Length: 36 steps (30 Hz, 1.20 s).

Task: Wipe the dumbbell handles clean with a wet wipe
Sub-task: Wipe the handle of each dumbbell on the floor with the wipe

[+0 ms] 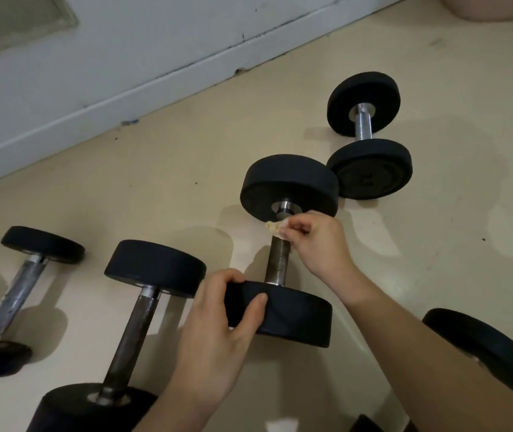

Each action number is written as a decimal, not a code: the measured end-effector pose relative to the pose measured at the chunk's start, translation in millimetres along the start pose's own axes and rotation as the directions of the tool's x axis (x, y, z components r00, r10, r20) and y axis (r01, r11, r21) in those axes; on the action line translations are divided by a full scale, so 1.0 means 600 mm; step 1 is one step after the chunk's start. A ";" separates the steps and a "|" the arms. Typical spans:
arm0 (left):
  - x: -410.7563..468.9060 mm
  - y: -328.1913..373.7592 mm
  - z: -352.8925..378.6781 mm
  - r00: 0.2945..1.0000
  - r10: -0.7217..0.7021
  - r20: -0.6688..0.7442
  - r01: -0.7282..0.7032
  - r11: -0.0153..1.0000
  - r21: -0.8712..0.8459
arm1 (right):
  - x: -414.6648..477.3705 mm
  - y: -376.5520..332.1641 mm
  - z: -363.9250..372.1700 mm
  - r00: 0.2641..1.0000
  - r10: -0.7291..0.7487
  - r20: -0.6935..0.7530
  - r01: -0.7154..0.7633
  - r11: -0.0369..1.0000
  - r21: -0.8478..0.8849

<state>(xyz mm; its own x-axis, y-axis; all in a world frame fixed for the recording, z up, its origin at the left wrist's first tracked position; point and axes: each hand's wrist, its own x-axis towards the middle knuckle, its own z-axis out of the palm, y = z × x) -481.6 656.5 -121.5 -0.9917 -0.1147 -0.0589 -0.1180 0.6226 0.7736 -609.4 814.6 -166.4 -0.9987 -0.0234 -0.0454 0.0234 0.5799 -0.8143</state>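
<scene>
A black dumbbell lies on the beige floor in the middle of the view, its dark knurled handle (277,260) running between a far head (289,185) and a near head (292,316). My left hand (217,332) grips the near head at its left rim. My right hand (314,241) pinches a small crumpled yellowish wet wipe (273,227) against the top of the handle, just below the far head.
Several more black dumbbells lie around: one at back right (364,126), one to the left (133,332), one at far left (15,294), and a head at lower right (479,347). A grey-white wall with a skirting board (124,98) runs behind.
</scene>
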 end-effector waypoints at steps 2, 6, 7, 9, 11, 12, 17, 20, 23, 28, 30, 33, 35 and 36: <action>-0.016 -0.007 0.004 1.000 -0.014 0.006 0.015 0.999 -0.046 | -0.011 -0.006 -0.009 0.990 0.015 0.143 -0.012 1.000 -0.022; -0.025 -0.021 0.007 0.999 -0.052 -0.013 0.050 0.995 -0.092 | -0.032 -0.013 -0.010 0.922 -0.031 0.386 0.064 0.995 -0.074; -0.024 -0.025 0.008 0.999 -0.040 -0.022 0.038 0.995 -0.090 | -0.019 -0.015 -0.007 0.944 -0.062 0.325 0.111 0.984 -0.136; -0.023 -0.032 0.007 0.999 -0.028 -0.033 0.025 0.996 -0.088 | 0.013 -0.022 -0.001 0.987 -0.105 0.123 0.135 0.956 -0.260; -0.022 -0.037 0.006 0.999 -0.038 -0.020 0.036 0.994 -0.099 | 0.017 -0.021 0.005 0.991 -0.076 0.108 0.103 0.955 -0.280; -0.021 -0.039 0.004 0.999 -0.042 -0.019 0.040 0.994 -0.101 | 0.003 -0.023 0.006 0.979 -0.067 0.193 0.116 0.959 -0.257; -0.020 -0.034 0.008 0.999 -0.014 -0.041 0.011 0.998 -0.059 | 0.009 -0.032 -0.001 0.939 -0.202 0.279 0.286 0.907 -0.308; -0.026 -0.032 0.013 0.999 0.013 -0.033 -0.013 1.000 -0.005 | 0.025 -0.027 0.000 0.963 -0.145 0.229 0.221 0.908 -0.355; -0.032 -0.019 0.024 0.999 0.032 -0.042 -0.029 0.997 0.070 | -0.022 -0.028 -0.006 0.859 -0.218 0.464 0.390 0.865 -0.317; -0.031 -0.001 0.044 0.990 0.144 -0.008 -0.138 0.962 0.234 | 0.034 -0.012 -0.017 0.949 -0.215 0.232 0.304 0.819 -0.487; -0.035 0.011 0.050 0.991 0.134 0.006 -0.132 0.964 0.231 | -0.004 -0.016 -0.032 0.882 -0.232 0.411 0.412 0.802 -0.432; -0.040 0.031 0.069 0.984 0.181 -0.008 -0.171 0.944 0.283 | -0.011 -0.007 -0.046 0.839 -0.263 0.477 0.482 0.766 -0.425; -0.040 0.033 0.078 0.972 0.235 0.002 -0.219 0.905 0.363 | 0.025 0.009 -0.048 0.905 -0.241 0.349 0.403 0.746 -0.530; -0.040 0.033 0.079 0.966 0.258 0.021 -0.246 0.891 0.382 | 0.025 0.011 -0.047 0.920 -0.217 0.326 0.371 0.750 -0.547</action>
<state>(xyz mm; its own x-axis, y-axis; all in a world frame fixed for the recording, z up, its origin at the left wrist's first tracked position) -462.4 708.1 -134.7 -0.9894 0.0662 0.1290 0.1191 0.8784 0.4629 -625.5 841.3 -156.1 -0.9092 -0.4130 -0.0534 -0.3779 0.8721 -0.3109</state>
